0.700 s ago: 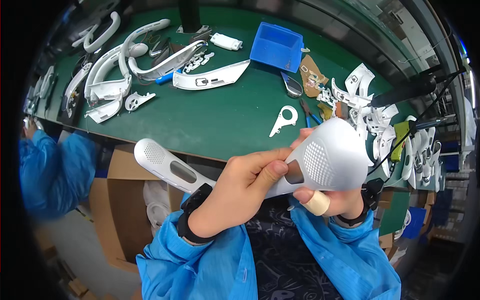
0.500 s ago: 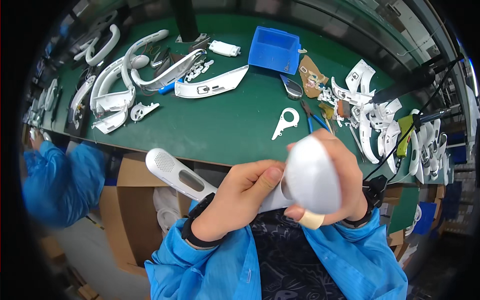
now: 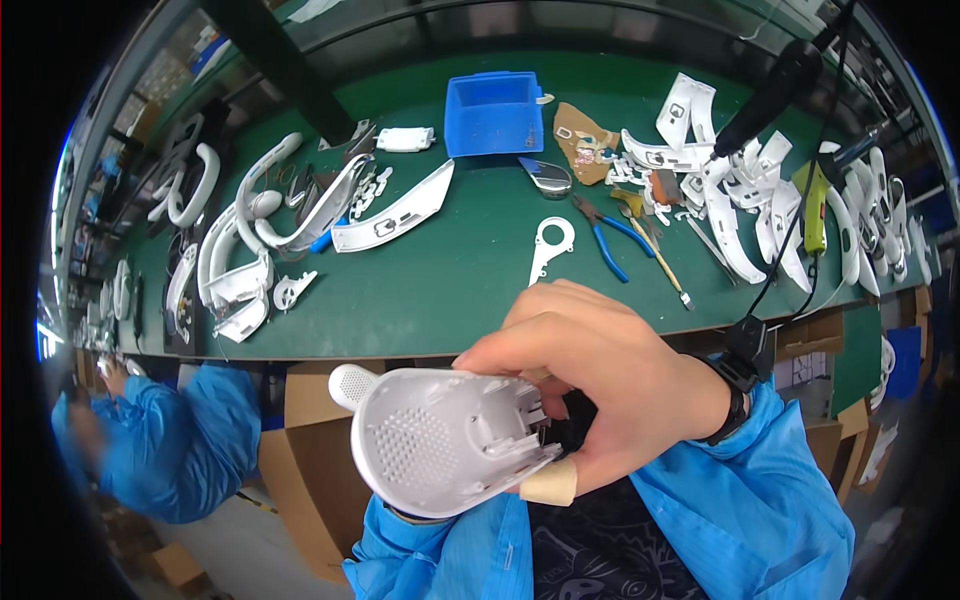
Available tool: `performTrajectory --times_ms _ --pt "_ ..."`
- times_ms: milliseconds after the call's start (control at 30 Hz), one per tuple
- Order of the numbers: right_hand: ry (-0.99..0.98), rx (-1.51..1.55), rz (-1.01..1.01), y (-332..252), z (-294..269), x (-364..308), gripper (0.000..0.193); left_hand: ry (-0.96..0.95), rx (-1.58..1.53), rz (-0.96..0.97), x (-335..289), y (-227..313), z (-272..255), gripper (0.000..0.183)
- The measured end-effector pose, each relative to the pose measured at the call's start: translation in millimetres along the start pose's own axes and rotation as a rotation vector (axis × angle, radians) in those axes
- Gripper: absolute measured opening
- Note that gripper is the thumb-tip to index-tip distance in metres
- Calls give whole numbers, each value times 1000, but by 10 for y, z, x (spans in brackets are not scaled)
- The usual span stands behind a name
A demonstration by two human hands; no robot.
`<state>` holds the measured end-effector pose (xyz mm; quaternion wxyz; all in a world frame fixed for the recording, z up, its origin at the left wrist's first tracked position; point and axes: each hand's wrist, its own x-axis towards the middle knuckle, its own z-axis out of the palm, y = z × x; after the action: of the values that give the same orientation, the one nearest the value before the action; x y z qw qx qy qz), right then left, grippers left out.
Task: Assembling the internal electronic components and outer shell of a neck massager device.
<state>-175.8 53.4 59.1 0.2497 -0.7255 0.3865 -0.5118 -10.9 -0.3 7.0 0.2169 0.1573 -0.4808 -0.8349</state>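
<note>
My right hand [image 3: 620, 390] is closed around the edges of a white plastic shell [image 3: 410, 440], its hollow side turned up. Inside the shell a patch of small holes and several ribs and posts show. A tan bandage [image 3: 552, 482] wraps the thumb of that hand. Behind the shell, the perforated tip of a second white part [image 3: 352, 384] sticks out at the upper left. My left hand is hidden under the shell; only the blue left sleeve [image 3: 440, 555] and a bit of dark wristband show. Beyond my right hand, a flat white ring-shaped piece [image 3: 554, 238] lies on the green bench [image 3: 450, 300].
Blue-handled pliers [image 3: 612, 240], a thin brush [image 3: 660, 258] and a blue bin [image 3: 492, 112] are on the bench. White curved parts [image 3: 730, 220] pile up at right, beside a green-yellow tool [image 3: 815, 210]. A cardboard box [image 3: 310, 480] stands below. A co-worker in blue [image 3: 190, 440] is at left.
The white shell has moved left and turned so its hollow inside shows. My left hand and most of the long perforated part have become hidden behind it. The view has shifted.
</note>
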Motion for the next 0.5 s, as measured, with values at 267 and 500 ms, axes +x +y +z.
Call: performTrajectory --times_ms 267,500 --pt "77 -22 47 102 9 -61 66 53 94 172 -224 -55 174 85" --pt "210 -140 356 309 -224 -61 41 67 104 361 -635 133 29 115"
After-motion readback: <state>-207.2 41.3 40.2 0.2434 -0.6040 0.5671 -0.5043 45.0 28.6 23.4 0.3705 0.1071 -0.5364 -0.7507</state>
